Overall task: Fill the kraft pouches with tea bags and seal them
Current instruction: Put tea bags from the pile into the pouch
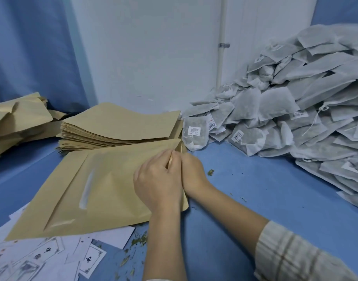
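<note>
A: While the kraft pouch [97, 189] lies flat on the blue desk [255, 189], both hands are at its mouth edge, on the right. Left hand [157, 179] pinches the upper lip of the opening, fingers curled over the paper. Right hand [194, 175] sits just beside it, touching; it looks to grip the other lip, though its fingertips are hidden behind the left hand.

B: So the mouth is being parted?

A: My reading, yes. Nothing shows inside yet, so I judge filling has not begun on this one.

B: How will the pouch handle?

A: Light, thin, fairly stiff paper. It creases rather than drapes; a fold mark and a pale window strip show on its face. Take it by the two lips near the corner, where the hands are now. Pulling hard at one spot could tear the side seam.

B: Supplies?

A: Stack of flat pouches [121, 126] just behind the one in hand. More pouches, looser, at far left [20, 118]. The heap of tea bags [295, 110] is banked against the wall on the right, near the pouch mouth. Those are soft mesh sachets with strings and paper tags; light, floppy, apt to snag each other by the strings.

B: Anything else?

A: Printed paper labels [52, 258] scattered at the near left, partly under the pouch. Loose tea crumbs [210, 171] on the desk.
</note>
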